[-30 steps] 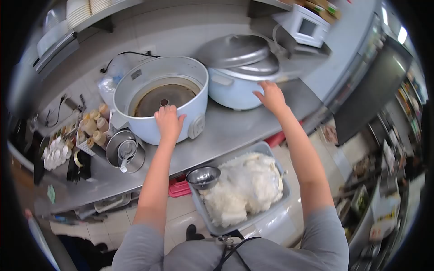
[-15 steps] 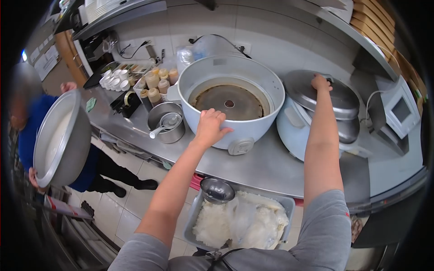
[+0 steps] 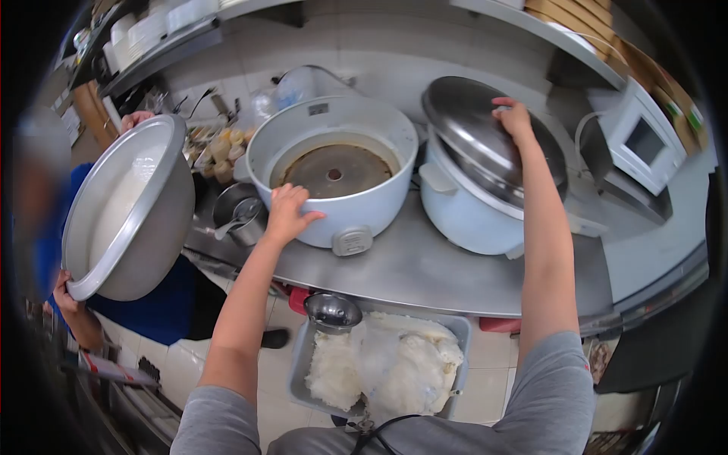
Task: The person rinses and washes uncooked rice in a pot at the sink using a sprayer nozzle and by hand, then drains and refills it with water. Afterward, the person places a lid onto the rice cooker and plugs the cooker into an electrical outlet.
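Note:
My left hand hooks its fingers over the front rim of a pale blue rice cooker, thumb stretched along the outside. No inner pot sits in this cooker; its round, stained heating plate shows. On the right, my right hand is closed on the top of a metal lid, the handle hidden under my fingers. That lid is tilted, its left side raised, over a second pale blue rice cooker. At left, another person's hands hold a large metal inner pot, tipped, with a whitish inside.
A grey tub of cooked rice stands below the counter edge, a metal bowl at its corner. Left of the open cooker are a small pot with a ladle and several sauce bottles. A white-framed device stands right.
The lid under my right hand has tipped up on its left side. The other person has brought the inner pot closer to the open cooker. My view has shifted; my left hand stays on the rim.

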Action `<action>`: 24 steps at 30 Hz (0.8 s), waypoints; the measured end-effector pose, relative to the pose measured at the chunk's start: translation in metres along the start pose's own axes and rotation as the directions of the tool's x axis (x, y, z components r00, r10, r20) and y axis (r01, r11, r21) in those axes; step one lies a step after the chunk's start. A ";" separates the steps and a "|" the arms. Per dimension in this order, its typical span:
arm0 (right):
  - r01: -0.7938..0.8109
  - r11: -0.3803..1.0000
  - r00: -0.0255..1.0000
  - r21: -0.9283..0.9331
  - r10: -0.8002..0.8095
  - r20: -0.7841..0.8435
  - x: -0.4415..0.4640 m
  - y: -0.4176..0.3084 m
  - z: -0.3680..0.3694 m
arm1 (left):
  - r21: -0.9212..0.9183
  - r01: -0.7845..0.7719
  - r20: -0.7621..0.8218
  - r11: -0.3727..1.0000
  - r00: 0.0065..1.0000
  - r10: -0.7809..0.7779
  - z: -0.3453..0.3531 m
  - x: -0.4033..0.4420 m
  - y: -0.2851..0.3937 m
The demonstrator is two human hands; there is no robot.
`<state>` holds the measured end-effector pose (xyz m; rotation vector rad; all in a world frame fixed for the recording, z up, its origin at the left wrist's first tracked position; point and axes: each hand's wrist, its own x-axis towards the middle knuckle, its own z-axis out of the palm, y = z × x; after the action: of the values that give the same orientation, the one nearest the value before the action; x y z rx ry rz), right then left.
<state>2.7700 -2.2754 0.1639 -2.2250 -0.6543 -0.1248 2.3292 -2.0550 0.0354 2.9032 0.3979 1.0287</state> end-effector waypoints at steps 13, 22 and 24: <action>0.236 0.967 0.960 0.097 -0.217 -0.174 -0.420 0.035 -0.204 | -0.228 -0.009 -0.037 0.974 0.999 0.000 -0.066 -0.152 0.152; -0.109 0.947 0.877 0.304 0.235 -0.418 -0.626 0.094 -0.290 | -0.153 0.413 0.291 0.898 0.887 -0.358 -0.090 -0.437 0.142; -0.124 0.942 0.839 0.311 0.267 -0.474 -0.648 0.104 -0.302 | -0.115 0.487 0.324 0.866 0.842 -0.431 -0.091 -0.495 0.146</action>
<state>2.2994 -2.8207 0.1091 -1.8638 -0.1321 -0.4764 1.9349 -2.3255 -0.1806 2.5302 0.8700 0.5252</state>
